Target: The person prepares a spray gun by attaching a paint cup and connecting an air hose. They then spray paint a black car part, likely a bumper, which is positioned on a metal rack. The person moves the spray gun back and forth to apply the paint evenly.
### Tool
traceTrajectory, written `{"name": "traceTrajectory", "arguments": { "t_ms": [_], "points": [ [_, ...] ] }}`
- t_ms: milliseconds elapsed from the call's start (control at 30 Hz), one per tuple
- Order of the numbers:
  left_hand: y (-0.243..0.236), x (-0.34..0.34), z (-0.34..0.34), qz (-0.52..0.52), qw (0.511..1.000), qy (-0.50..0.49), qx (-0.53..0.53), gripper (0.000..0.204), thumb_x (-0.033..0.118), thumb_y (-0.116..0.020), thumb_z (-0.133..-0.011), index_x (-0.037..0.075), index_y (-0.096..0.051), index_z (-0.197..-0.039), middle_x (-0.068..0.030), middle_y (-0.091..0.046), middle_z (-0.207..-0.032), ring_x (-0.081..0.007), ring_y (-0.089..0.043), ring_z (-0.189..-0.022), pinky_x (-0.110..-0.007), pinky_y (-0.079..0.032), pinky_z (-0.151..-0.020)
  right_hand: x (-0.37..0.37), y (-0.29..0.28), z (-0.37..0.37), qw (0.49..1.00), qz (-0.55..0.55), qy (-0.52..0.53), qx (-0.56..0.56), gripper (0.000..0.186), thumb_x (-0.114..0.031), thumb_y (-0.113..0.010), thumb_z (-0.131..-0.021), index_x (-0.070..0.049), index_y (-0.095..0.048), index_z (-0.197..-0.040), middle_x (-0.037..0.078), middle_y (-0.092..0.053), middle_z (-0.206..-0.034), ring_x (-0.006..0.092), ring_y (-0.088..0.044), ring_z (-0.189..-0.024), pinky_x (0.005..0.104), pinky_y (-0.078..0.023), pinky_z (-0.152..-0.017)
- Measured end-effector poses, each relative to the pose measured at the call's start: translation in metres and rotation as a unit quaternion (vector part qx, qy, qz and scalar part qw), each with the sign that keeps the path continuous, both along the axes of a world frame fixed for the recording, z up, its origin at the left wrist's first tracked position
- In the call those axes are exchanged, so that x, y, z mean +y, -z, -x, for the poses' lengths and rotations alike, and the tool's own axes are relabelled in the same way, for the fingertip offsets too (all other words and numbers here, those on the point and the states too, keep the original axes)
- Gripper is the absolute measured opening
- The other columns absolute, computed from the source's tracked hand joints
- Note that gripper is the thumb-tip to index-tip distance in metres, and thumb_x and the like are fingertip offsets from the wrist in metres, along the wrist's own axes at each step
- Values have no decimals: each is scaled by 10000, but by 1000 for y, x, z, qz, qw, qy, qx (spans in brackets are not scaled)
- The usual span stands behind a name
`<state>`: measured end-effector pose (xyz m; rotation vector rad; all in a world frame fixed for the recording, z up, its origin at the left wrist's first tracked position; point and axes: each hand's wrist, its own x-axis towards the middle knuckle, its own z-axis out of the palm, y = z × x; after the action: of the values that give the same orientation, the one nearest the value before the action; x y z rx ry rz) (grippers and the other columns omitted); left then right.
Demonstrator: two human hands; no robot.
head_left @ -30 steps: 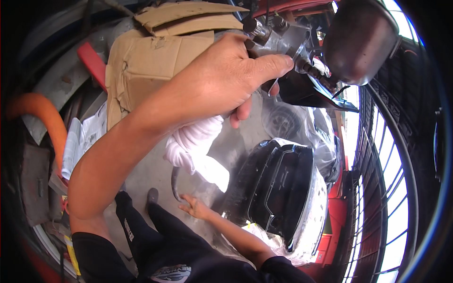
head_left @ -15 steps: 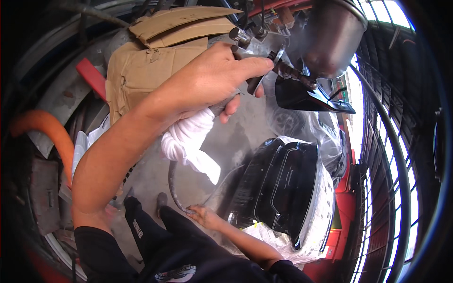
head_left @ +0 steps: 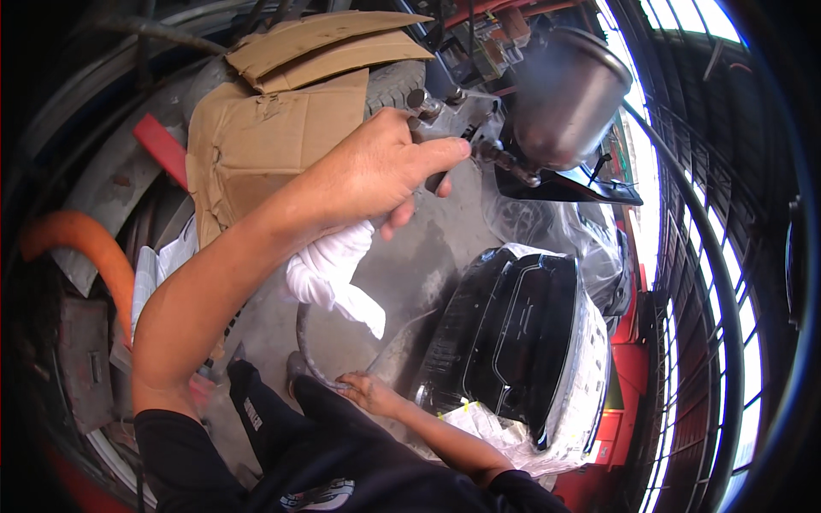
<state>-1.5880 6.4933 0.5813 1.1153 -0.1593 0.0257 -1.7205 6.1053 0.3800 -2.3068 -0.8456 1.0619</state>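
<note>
sliding left and slightly down since half a second ago, the spray gun (head_left: pixel 479 124) is hanging over the concrete floor (head_left: pixel 449 227) in the head view, left hand (head_left: pixel 386 162) curling round it, right hand (head_left: pixel 368 394) pinching the hose (head_left: pixel 303 338). spraying is likely the step in hand, calling next for steady aim and a free hose. its metal cup (head_left: pixel 569 107) is looking dull brown, pale haze (head_left: pixel 537 75) hanging beside, white cloth (head_left: pixel 327 272) bunching below.

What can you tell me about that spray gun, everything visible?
The spray gun looks metallic, with a shiny grey body, round knobs and a large, rounded, brownish-grey cup, tilted, at the picture's right. The left hand holds it up, hiding most of its handle. White cloth is bunched just below the hand; whether it touches the gun is unclear.
</note>
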Motion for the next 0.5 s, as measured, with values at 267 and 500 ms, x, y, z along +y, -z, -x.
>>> {"name": "traceTrajectory", "arguments": {
  "t_ms": [267, 500],
  "points": [
    [-27, 4, 17, 31, 996, 26, -75, 310, 289, -632, -1046, -9, -665, -1126, -98, -697, -904, -94, -524, -465, -255, -427, -420, 9, 2, -4, 1000, -21, -8, -9, 277, -194, -669, -1012, 5, -672, -1205, 251, -716, -1056, 462, -678, -1003, 503, -546, -873],
    [-24, 2, 12, 11, 997, 10, -70, 320, 300, -631, -1032, -18, -666, -1030, -85, -681, -824, -103, -537, -457, -263, -428, -421, 5, 5, -6, 1000, -11, -6, -24, 261, -172, -687, -990, 7, -682, -1180, 242, -720, -1066, 462, -677, -1003, 499, -551, -877]
  ]
}}
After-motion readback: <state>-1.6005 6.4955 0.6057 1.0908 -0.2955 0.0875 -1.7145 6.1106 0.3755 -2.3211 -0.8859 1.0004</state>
